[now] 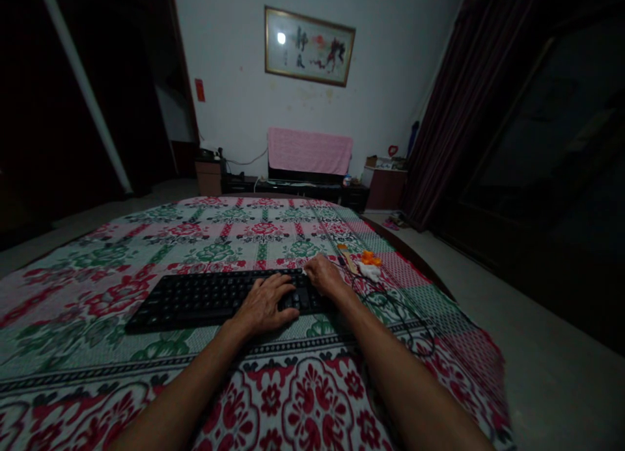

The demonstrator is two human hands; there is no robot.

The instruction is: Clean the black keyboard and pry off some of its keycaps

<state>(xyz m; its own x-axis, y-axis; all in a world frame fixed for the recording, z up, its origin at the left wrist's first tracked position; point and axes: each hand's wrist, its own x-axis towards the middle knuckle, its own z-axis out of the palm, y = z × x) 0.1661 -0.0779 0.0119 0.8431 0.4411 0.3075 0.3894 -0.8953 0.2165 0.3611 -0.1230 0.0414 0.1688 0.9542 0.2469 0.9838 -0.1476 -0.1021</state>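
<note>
"Keyboard (190, 300) first: where is it?"

"Flat on the flowered tablecloth (312, 396), in front of the person, black, its long side running across the table and its left end a little nearer."

"And the left hand (265, 302)?"

"Palm down over the right-hand part of the keys, fingers stretched out and loosely spread, thumb out to the side. It isn't closed around anything."

"The right hand (323, 274)?"

"At the keyboard's far edge, near its right end, with the fingers bent in. A white speck (305, 271) shows at the fingertips, but the room is dim, so I can't tell whether they grip it."

"What lies beside that hand?"

"To its right, a flat stick (349, 261) with an orange end, then an orange thing (370, 258) with a crumpled white thing (370, 271) just in front of it. A dark cable (390, 299) loops over the cloth nearer the person."

"Anything beyond the table?"

"A pink towel (310, 150) draped over a dark screen, and a framed picture (310, 45) on the wall above."
</note>
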